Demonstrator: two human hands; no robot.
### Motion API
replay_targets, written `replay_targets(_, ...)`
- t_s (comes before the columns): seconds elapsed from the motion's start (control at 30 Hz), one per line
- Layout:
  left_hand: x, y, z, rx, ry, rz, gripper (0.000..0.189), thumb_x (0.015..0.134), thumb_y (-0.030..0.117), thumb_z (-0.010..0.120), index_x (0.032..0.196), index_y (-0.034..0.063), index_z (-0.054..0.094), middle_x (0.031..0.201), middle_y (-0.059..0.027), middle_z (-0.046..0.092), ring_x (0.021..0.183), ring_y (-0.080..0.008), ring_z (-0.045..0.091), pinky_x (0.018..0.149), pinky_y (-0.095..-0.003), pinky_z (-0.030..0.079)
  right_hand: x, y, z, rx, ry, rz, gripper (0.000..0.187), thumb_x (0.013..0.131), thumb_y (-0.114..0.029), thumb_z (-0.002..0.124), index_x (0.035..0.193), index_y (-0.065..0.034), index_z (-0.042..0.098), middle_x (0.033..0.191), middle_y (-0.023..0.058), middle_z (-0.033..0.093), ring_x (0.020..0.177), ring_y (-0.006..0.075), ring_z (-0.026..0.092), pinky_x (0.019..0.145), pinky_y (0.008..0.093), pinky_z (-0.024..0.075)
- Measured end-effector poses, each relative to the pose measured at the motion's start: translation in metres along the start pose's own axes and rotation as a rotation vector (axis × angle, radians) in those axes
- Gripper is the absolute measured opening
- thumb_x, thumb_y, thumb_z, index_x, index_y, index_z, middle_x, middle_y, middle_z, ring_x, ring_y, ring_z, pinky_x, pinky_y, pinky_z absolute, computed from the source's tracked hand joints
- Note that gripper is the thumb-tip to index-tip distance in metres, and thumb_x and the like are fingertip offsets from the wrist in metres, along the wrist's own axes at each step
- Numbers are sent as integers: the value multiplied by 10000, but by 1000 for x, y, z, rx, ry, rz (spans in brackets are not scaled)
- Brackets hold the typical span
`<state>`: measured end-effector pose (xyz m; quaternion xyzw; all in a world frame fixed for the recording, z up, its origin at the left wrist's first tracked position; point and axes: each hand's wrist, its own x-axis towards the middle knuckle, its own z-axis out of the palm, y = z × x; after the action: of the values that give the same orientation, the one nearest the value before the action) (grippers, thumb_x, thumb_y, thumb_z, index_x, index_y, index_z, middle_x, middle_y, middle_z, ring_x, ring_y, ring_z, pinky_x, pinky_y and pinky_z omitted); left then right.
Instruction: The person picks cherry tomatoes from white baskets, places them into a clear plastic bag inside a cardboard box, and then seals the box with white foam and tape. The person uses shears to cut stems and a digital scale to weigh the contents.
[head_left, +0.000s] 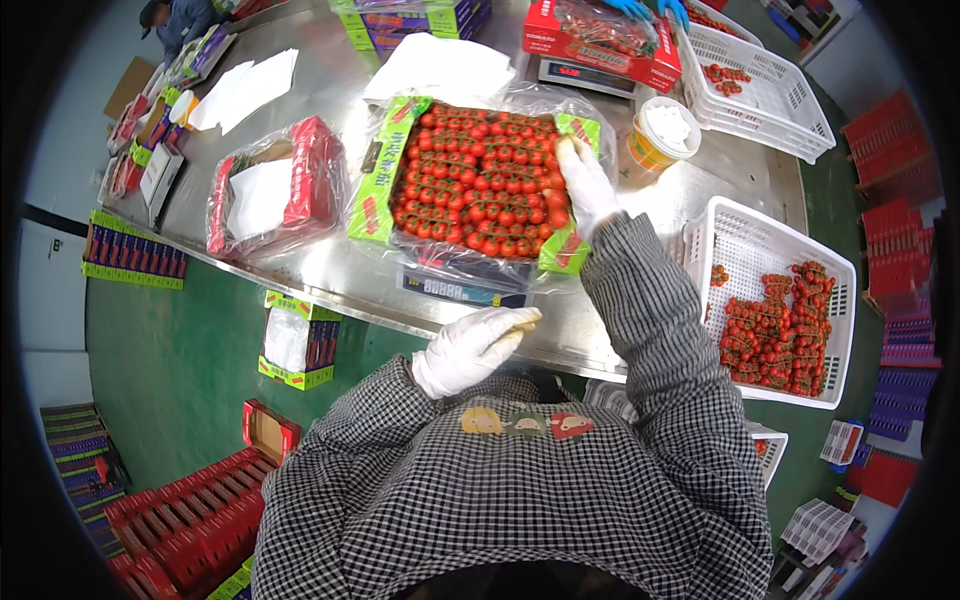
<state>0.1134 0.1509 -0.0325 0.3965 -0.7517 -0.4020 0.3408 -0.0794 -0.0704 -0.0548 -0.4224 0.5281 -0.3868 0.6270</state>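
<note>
A green cardboard box (382, 171) lined with clear plastic film stands on a digital scale (461, 289), filled with rows of cherry tomatoes on the vine (480, 180). My right hand (589, 180), in a white glove, rests at the box's right inner edge, its fingertips against the tomatoes and the side flap; whether it grips anything is unclear. In front of the scale, my gloved left hand (480, 346) hovers near the table's edge with its fingers together and extended, and I see nothing in it. White paper sheets (439, 67) lie just behind the box.
A white plastic crate (780, 300) of vine tomatoes stands at the right. A red box (274, 187) in plastic film is on the steel table (345, 277) at the left. A white tub (664, 135) stands behind right. Another person's blue-gloved hands (652, 7) touch a red tomato box (600, 45).
</note>
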Motion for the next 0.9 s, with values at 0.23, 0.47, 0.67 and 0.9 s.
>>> replay_targets(0.23, -66, -17, -37, 12, 165, -142, 365, 955, 14, 619, 1320, -1, 616, 1221, -143, 705, 1126, -268, 685, 983, -348, 529, -16, 6, 3, -60, -13, 57, 739, 1027, -230, 573, 1622, -173, 139, 1503, 147, 429, 1169, 330, 599, 913, 504, 572)
replay_targets(0.47, -135, -34, -18, 412, 108, -325, 503, 975, 291, 630, 1408, 54, 536, 1209, -215, 671, 1108, -373, 653, 957, -422, 526, -26, 19, -84, -48, -59, -44, 625, 1020, -168, 579, 1552, -33, 279, 1278, 152, 546, 1034, 281, 658, 913, 410, 585)
replay_targets(0.67, -174, -32, 15, 271, -109, -613, 704, 994, 469, 542, 1503, -2, 416, 1423, -279, 545, 1287, -413, 557, 1095, -427, 442, -22, 26, -67, -110, -190, 55, 606, 1029, -176, 578, 1544, -29, 294, 1301, 190, 529, 1070, 311, 649, 939, 424, 571)
replay_targets(0.9, -176, -35, 10, 247, -43, -616, 696, 998, 458, 535, 1507, -1, 411, 1413, -293, 542, 1262, -427, 567, 1083, -433, 447, -5, 26, -34, -195, -182, 109, 606, 1033, -190, 575, 1553, -49, 297, 1324, 163, 540, 1069, 321, 656, 960, 428, 552)
